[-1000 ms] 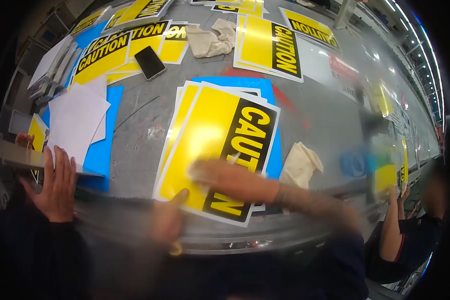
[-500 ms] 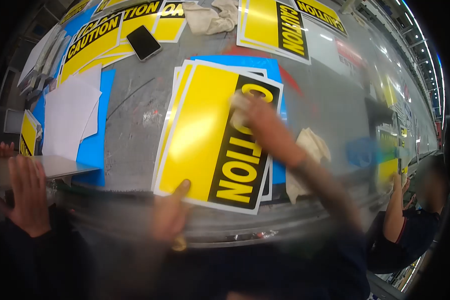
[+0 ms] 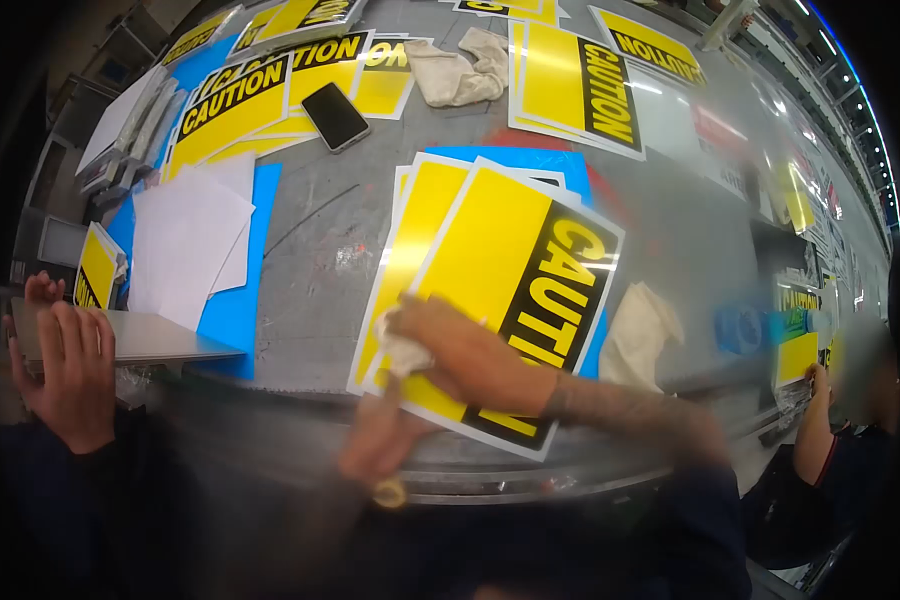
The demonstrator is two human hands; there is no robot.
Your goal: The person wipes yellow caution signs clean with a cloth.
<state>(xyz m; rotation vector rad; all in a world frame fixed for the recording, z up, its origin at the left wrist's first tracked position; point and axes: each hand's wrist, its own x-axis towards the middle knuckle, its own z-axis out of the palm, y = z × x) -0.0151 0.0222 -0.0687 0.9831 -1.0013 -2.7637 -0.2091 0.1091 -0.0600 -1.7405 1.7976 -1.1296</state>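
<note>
My right hand presses a bunched white cloth against the lower left part of a yellow and black caution sign. My left hand, somewhat blurred, grips the near left corner of that sign, just below the cloth. The sign lies turned askew on top of other caution signs, with a blue sheet beneath them. My right forearm covers part of the sign's lettering.
A co-worker's hands hold a flat panel at left, beside white sheets. A phone, more caution signs and cloths lie farther back. Another cloth lies right. Another person works at far right.
My right hand has moved the cloth from the lettering down to the near left corner. The top sign has rotated and shifted off the stack beneath. The view has shifted somewhat.
</note>
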